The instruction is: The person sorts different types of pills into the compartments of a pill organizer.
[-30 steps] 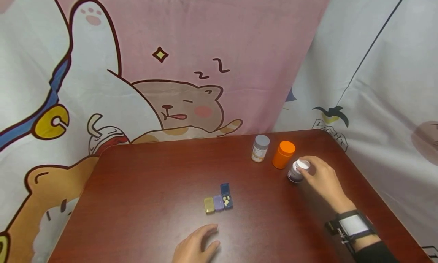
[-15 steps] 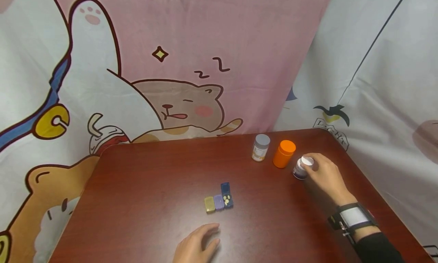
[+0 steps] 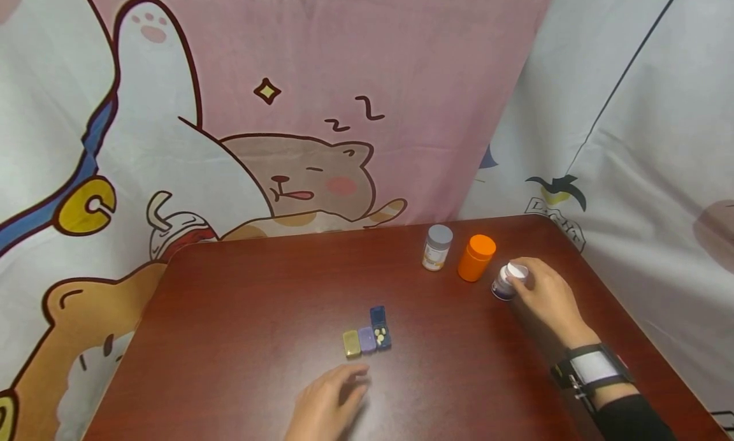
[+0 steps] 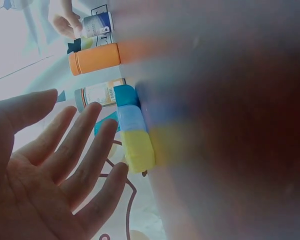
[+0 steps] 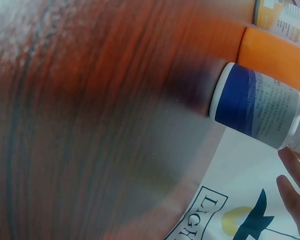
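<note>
My right hand point(image 3: 549, 299) pinches the white top of a white-and-blue pill bottle point(image 5: 257, 102). The bottle stands upright on the table. Toward the table's near side my left hand point(image 3: 323, 404) hovers with fingers loosely spread and holds nothing. Just beyond its fingertips lies a small pill organizer with a yellow compartment point(image 3: 352, 344), a purple compartment point(image 3: 367, 341) and a dark blue one. The dark blue lid point(image 3: 377, 315) is raised, and several pale pills point(image 3: 380, 334) sit inside. In the left wrist view, the left palm faces the camera near the yellow end point(image 4: 138, 151).
An orange bottle point(image 3: 476, 259) stands just left of the pill bottle. Further left is a white bottle with a grey cap point(image 3: 437, 248). A printed cartoon cloth point(image 3: 321, 58) hangs behind the brown table point(image 3: 241, 313) and along its right side.
My right hand has shifted the pill bottle slightly right and back, closer to the table's right edge. The left hand has moved a little toward the organizer.
</note>
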A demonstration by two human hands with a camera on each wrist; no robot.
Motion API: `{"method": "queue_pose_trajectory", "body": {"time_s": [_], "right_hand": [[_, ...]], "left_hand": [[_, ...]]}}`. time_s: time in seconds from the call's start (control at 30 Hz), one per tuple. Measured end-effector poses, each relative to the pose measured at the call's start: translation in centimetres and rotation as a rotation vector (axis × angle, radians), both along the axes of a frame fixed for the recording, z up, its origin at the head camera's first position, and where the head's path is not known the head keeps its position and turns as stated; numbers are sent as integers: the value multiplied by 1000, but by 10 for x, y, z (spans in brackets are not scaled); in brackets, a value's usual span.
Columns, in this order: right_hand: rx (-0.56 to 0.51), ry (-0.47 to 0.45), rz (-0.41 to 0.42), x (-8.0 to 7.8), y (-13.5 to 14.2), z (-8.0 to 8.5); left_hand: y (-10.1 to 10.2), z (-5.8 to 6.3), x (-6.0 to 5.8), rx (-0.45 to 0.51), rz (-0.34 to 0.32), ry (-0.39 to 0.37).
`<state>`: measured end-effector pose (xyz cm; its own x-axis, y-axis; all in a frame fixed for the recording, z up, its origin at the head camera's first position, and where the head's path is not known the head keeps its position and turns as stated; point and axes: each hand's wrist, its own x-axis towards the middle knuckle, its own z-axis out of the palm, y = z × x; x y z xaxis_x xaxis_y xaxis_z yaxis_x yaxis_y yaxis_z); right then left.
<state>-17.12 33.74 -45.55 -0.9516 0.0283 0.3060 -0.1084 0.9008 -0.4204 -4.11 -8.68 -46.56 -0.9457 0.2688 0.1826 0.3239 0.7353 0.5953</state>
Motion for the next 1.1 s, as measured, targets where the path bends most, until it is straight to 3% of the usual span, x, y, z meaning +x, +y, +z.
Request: {"method": "queue_pose_trajectory", "body": {"time_s": [0.13,0.37,0.57,0.7,0.83,1.1], "right_hand": [[11,42,9,3,-3,-1],[22,149,-5,10,-14,1],[24,213,10,18,-25,0],[19,244,44,24,-38,-3],[9,258,74,29,-54,-5],[42,251,143,36,-86,-11]], "left_hand": [[-1,1,-6,-13,-3,43],[-3,1,-21,-79,39,41],[-7,-1,-32,-198,86,181],[-9,-4,-39,-221,84,245],[-7,-6,-47,-222,66,245],[-1,-8,-56,-209,28,168]]}}
